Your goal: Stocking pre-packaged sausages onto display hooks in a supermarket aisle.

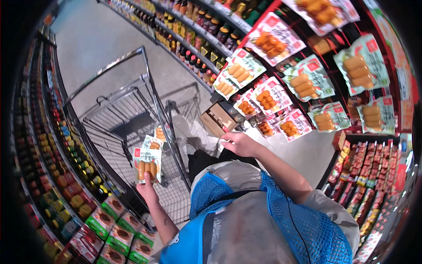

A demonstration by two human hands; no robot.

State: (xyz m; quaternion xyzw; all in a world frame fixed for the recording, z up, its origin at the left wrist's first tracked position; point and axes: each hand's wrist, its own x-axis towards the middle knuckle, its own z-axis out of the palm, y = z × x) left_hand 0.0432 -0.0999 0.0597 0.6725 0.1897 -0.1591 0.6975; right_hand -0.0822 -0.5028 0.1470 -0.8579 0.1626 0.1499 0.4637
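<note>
My left hand (pixel 147 191) grips the lower edge of a pale green food pouch (pixel 147 162) picturing brown sausage-shaped pieces, thumb on its front. It is over the wire shopping cart (pixel 108 109). Similar pouches (pixel 153 141) show just beyond it, in or over the cart basket. In front of my body, my right hand (pixel 239 143) has curled fingers close to a red-tipped item by an open cardboard box (pixel 218 118); whether it holds anything is unclear. Green and pink pouches (pixel 308 79) hang from a red display rack at the right.
Shelves of bottles (pixel 194 36) run along the aisle at the top. Long shelves of jars and bottles (pixel 75 151) line the left side. Green-and-white packs (pixel 120 237) stand at lower left. Red packaged goods (pixel 366 171) fill a rack at lower right. Grey floor (pixel 89 39) lies beyond the cart.
</note>
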